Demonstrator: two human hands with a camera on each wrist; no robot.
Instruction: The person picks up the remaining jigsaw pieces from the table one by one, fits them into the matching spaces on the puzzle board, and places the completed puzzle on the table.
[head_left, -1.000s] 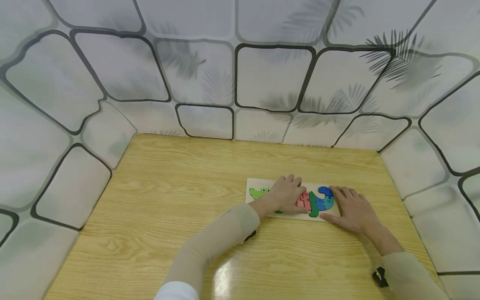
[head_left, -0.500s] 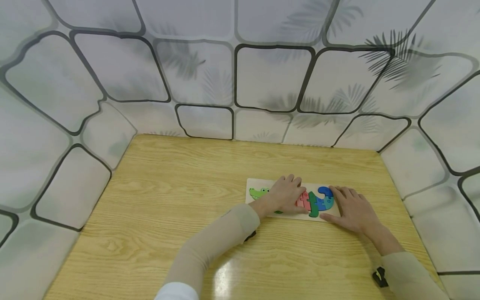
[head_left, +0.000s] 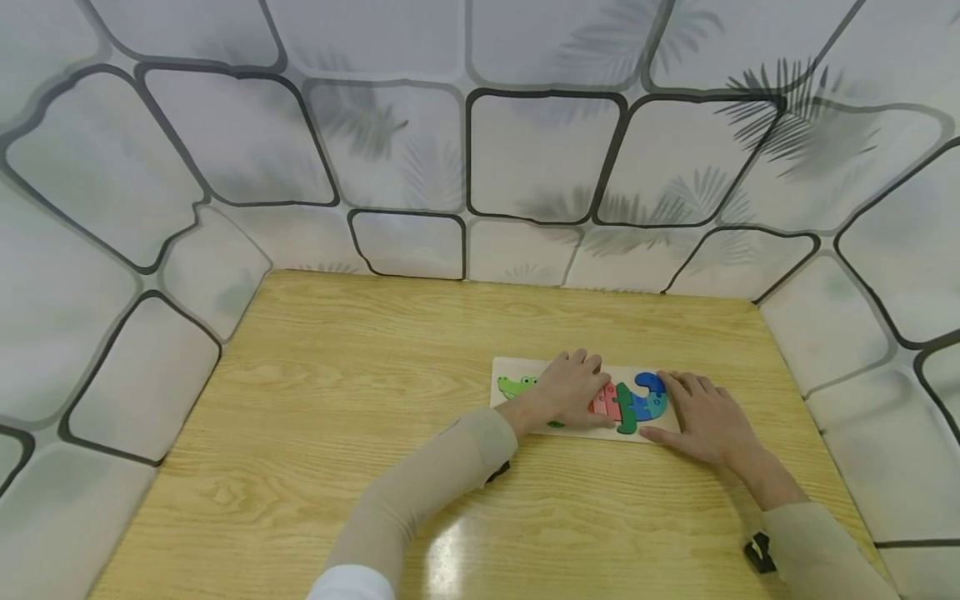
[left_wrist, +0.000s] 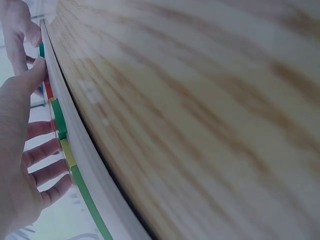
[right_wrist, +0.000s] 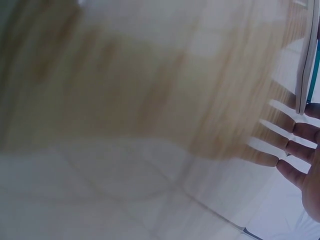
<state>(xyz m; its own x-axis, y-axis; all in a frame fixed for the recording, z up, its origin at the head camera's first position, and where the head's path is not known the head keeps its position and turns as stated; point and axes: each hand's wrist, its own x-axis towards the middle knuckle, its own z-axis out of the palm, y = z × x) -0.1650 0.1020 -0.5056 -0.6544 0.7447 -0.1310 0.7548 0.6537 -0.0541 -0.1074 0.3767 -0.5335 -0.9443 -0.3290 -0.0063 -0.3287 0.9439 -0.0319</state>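
Note:
A crocodile jigsaw puzzle lies flat in a pale wooden board (head_left: 513,365) on the table. My left hand (head_left: 567,390) rests across its middle, hiding several pieces. Left of that hand shows the light green head piece (head_left: 516,386); to its right are red pieces (head_left: 609,403), a dark green leg piece (head_left: 626,410) and the blue tail (head_left: 651,398). In the left wrist view, the fingertips of the left hand (left_wrist: 22,150) touch the coloured pieces. My right hand (head_left: 708,423) lies at the board's right end, index fingertip by the tail, thumb at the near edge.
The wood-grain table (head_left: 360,367) extends left of and in front of the board. Patterned white walls (head_left: 547,158) enclose its back and both sides. A black strap part (head_left: 761,553) hangs below the right sleeve.

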